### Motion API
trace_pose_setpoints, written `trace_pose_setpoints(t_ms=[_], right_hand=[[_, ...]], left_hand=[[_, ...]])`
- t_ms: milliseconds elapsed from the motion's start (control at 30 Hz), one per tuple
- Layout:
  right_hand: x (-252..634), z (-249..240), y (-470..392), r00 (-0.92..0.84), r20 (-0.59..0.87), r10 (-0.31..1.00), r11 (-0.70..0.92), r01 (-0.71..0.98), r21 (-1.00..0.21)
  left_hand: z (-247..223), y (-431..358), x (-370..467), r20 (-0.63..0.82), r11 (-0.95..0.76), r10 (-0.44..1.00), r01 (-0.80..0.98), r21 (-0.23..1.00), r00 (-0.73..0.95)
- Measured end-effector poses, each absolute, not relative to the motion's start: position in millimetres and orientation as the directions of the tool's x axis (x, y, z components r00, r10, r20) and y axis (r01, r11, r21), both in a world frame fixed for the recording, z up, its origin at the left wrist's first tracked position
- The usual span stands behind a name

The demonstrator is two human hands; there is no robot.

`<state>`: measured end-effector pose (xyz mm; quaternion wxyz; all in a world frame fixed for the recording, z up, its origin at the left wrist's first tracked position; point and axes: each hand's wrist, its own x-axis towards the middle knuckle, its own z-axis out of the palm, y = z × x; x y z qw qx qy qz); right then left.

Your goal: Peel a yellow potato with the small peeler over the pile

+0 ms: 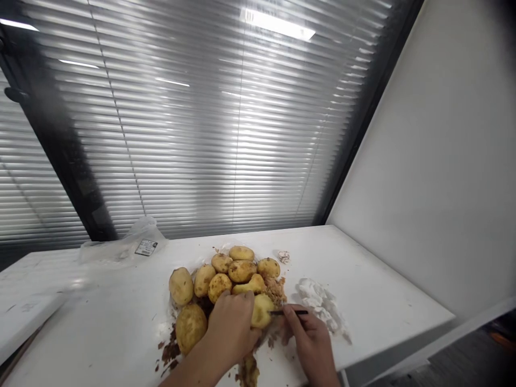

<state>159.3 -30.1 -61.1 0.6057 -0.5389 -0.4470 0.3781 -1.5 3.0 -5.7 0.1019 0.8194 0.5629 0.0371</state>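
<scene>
Well, the pale potato (262, 312) sits under the left hand (234, 320), gripped by its bent fingers, its long axis too covered to judge. Pinched in the right hand (307, 333), a slim dark tool (278, 313) runs nearly level, pointing left at it, before heaped potatoes (242, 271).

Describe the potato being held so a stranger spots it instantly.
On the white table, find the potato pile. At its near right, the potato sits in the left hand's grip, beside the dark tool in the right hand's grip. It looks paler and smoother than its neighbours.
</scene>
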Motion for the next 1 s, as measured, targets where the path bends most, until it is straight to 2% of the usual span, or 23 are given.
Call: trace_pose_setpoints(t_ms=[100,233,400,533,700,867,1000], right_hand=[[161.1,-56.9,-26.1,0.366,0.095,0.926,0.104,-0.005,-0.995],[164.6,-56.1,-21.9,0.228,0.067,0.971,0.076,-0.032,-0.997],[168.9,-58.1,-19.1,0.361,0.038,0.932,0.032,0.022,-0.999],[166.3,-57.3,-17.5,0.225,0.038,0.974,0.046,-0.034,-0.998],[169.9,-51.2,-14.0,0.388,0.010,0.922,-0.010,0.052,-0.999],[165.8,-49.7,-10.1,0.231,0.039,0.972,0.029,0.047,-0.998],[169.8,-53.0,-3.4,0.310,0.037,0.950,-0.019,0.176,-0.984]], left_hand=[[-8.7,2.6,-2.5,-0.053,-0.346,0.929,0.912,0.221,0.365],[-9.9,3.2,-3.0,-0.036,-0.344,0.932,0.911,0.228,0.361],[-7.6,3.2,-2.6,-0.062,-0.347,0.927,0.910,0.227,0.369],[-7.2,2.8,-2.8,-0.047,-0.347,0.929,0.910,0.228,0.366],[-2.8,2.6,-3.2,-0.091,-0.347,0.923,0.912,0.218,0.373],[-2.9,2.1,-3.0,-0.070,-0.352,0.924,0.909,0.224,0.376],[-3.7,2.7,-3.1,-0.084,-0.347,0.924,0.910,0.225,0.373]])
